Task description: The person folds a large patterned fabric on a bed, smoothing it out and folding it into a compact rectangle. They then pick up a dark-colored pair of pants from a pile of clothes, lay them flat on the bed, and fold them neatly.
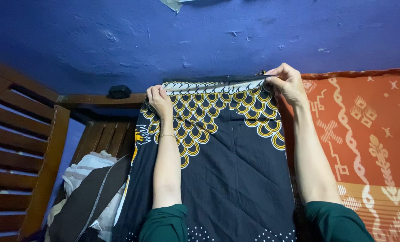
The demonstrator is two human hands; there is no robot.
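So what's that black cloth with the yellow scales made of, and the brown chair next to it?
The black cloth looks like thin woven fabric, maybe cotton: it is matte, creases softly and folds over where the left hand and right hand pinch its top edge. The scale pattern seems printed or dyed. The brown chair looks like varnished wood: its slats show grain and a slight shine.

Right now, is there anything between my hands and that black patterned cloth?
Nothing visible. The left hand and right hand already pinch the far edge of the black patterned cloth, one at each corner.
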